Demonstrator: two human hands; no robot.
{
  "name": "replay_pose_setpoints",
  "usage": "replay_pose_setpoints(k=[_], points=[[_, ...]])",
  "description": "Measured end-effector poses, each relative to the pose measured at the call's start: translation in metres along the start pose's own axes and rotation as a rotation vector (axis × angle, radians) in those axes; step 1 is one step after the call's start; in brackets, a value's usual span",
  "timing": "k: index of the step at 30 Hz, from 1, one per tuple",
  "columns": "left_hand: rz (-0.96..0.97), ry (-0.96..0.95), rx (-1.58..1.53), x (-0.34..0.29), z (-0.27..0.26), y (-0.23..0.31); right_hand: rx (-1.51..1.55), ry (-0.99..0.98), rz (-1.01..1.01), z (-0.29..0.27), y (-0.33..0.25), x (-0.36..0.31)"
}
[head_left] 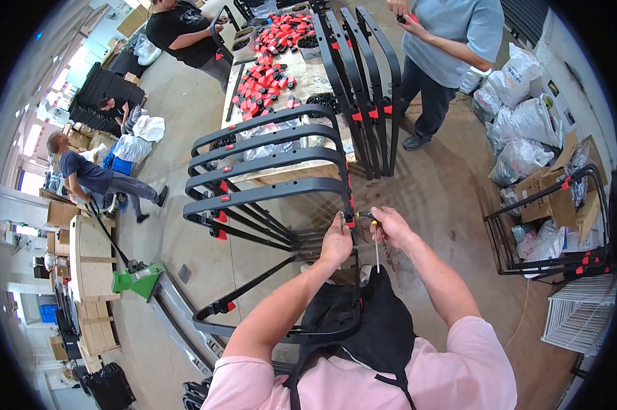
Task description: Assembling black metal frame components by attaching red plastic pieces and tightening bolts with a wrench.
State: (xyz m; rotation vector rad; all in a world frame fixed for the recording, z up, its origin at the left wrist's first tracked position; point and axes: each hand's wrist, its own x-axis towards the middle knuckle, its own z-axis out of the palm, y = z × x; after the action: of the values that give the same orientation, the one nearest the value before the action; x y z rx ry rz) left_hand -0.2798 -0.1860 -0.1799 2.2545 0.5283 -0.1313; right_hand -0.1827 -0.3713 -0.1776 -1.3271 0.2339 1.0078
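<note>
In front of me stand several black curved tubular frames [267, 195] with red plastic parts, side by side. My left hand [337, 242] is closed at the upright bar of the nearest one, its fingers pinching beside a red piece [351, 220]. What lies under the fingertips is hidden. On the bar's other side my right hand [391, 228] is closed around a screwdriver [377, 251]; its thin silver shaft points down toward me. A short yellow-and-black piece [366, 215] shows between this hand and the bar. Another black frame [322, 336] rests against my black apron.
A worktable [281, 176] beyond the frames bears red-and-black plastic parts [264, 85]. More frames [363, 89] lean at its right, near a person in blue [452, 41]. A green pallet jack [139, 280] stands left. Bags [523, 126], cartons [547, 191] and a white wire rack [580, 311] line the right.
</note>
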Motion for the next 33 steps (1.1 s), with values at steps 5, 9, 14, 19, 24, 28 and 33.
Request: replay_pose_setpoints(k=[5,9,14,19,24,28,33], points=[[-0.107,-0.081,-0.124,-0.008,-0.017,0.026,-0.222,-0.020,-0.259,0.001,-0.005,0.005],[-0.474,-0.302,-0.392,-0.005,-0.033,0.058,-0.992,0.232,-1.131,-0.025,0.017,0.010],[-0.056,-0.037,-0.060,-0.006,-0.007,0.016,-0.288,0.037,-0.050,-0.006,-0.013,0.003],[-0.158,-0.088,-0.173,0.009,-0.004,-0.006,-0.597,-0.002,-0.546,-0.005,-0.002,0.012],[-0.418,-0.349,-0.485,0.022,-0.022,0.025,-0.981,0.168,-1.157,-0.020,0.016,0.010],[0.086,0.069,-0.004,-0.009,0.009,0.007,-0.247,0.034,-0.030,-0.005,-0.010,-0.001],[0.099,0.200,-0.047,0.002,0.024,-0.010,-0.555,-0.010,-0.339,-0.008,-0.003,0.011]])
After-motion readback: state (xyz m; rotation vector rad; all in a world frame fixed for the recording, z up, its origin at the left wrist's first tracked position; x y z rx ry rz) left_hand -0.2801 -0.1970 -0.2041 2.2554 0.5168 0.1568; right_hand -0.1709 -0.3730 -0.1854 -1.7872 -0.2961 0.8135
